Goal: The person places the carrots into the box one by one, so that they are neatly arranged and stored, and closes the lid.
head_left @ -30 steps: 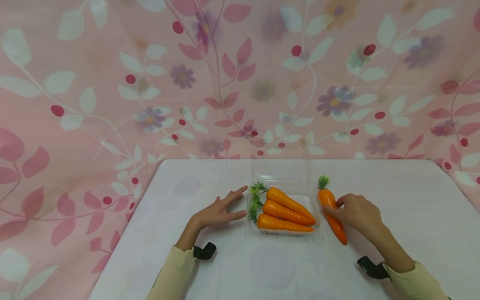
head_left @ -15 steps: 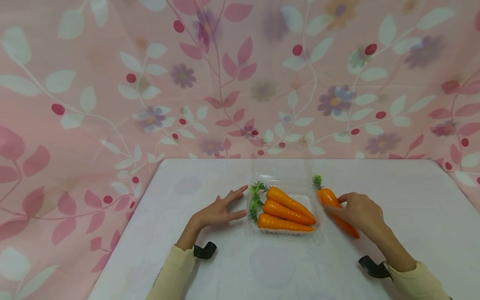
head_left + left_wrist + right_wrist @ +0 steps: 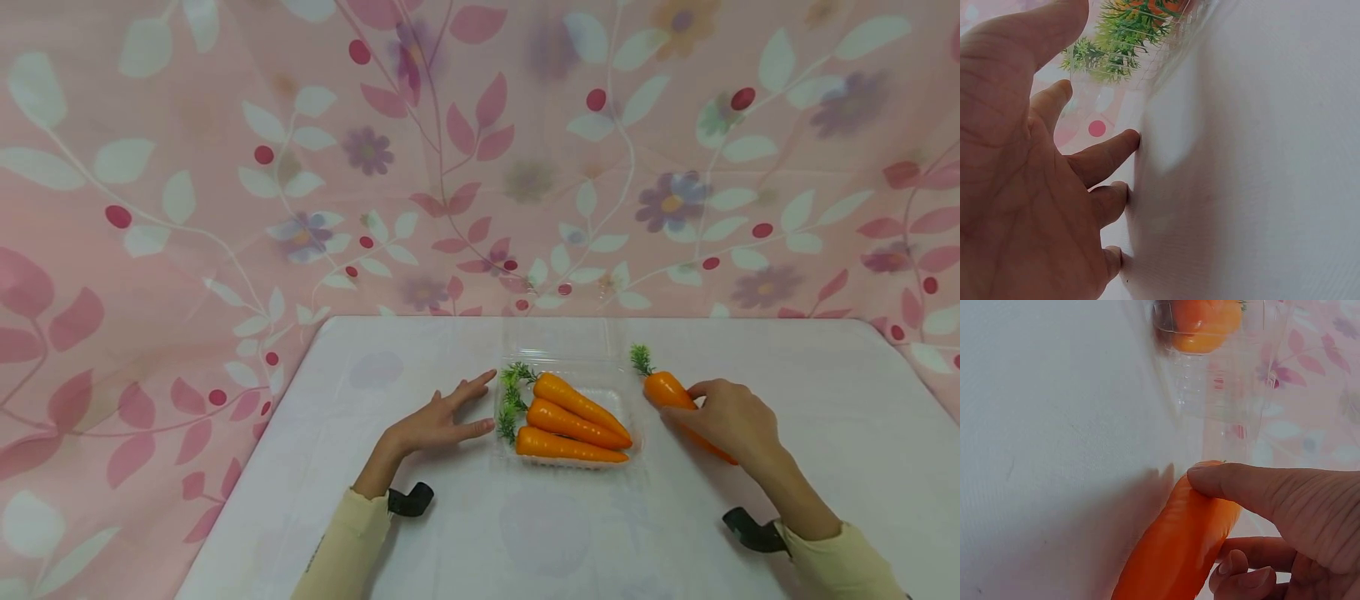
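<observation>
Right hand [image 3: 731, 421] gripping loose carrot [image 3: 663, 390] beside clear tray [image 3: 637, 454] | left hand [image 3: 435, 423] resting flat, fingers spread, on bench [image 3: 525, 533]

The left hand [image 3: 1029, 169] fills the nine o'clock side, palm showing, its fingertips [image 3: 1127, 140] pressed against the white worktop [image 3: 1254, 169]. At twelve o'clock, green carrot tops [image 3: 1113, 47] show through a clear plastic container [image 3: 1175, 44].
</observation>
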`<state>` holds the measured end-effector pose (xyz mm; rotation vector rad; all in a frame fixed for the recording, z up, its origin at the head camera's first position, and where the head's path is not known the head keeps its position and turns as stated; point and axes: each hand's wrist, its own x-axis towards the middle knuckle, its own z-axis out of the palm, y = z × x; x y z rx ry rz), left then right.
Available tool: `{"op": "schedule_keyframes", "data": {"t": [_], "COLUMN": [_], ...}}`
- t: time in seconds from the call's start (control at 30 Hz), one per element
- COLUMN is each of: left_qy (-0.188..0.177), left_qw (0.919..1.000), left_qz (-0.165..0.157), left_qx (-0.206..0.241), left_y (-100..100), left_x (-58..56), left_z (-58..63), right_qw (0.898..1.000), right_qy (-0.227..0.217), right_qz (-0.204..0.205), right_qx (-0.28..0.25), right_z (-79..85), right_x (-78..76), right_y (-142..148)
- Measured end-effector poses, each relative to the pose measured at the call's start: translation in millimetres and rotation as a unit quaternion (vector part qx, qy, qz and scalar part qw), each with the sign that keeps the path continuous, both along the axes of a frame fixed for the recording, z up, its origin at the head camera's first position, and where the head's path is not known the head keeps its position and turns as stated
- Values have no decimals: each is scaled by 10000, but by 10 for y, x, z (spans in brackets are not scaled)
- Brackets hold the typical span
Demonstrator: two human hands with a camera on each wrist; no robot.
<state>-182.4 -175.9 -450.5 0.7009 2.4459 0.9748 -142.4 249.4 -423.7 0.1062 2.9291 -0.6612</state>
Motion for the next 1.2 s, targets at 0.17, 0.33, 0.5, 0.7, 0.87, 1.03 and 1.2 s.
{"op": "schedule_keyframes", "data": {"t": [0.17, 0.33, 0.5, 0.7, 0.87, 1.03, 1.2], "left_qy": [-22, -38, -48, -50, -74, -104, -113], "left_qw": [10000, 10000, 10000, 10000, 10000, 9999, 9999], "left_qz": [-5, -22, -25, -10, 5, 14, 15], "left_qx": [14, 53, 45, -14, -30, -33, -36], "left_y": [1, 4, 3, 0, -7, -13, -12], "left_x": [-2, 1, 0, -7, -14, -14, -17], "left_z": [-5, -5, -1, -9, -17, -20, -21], "right_qw": [10000, 9999, 9997, 9996, 9988, 9981, 9980], "right_qy": [36, 123, 213, 234, 446, 566, 538], "right_qz": [16, -21, -64, -103, -87, -60, -48], "right_qx": [2, 14, -41, -132, -205, -251, -318], "right_z": [38, 84, 130, 200, 241, 282, 314], "right_x": [-6, -8, -19, -25, -24, -24, -19], "right_y": [36, 69, 103, 101, 86, 66, 44]}}
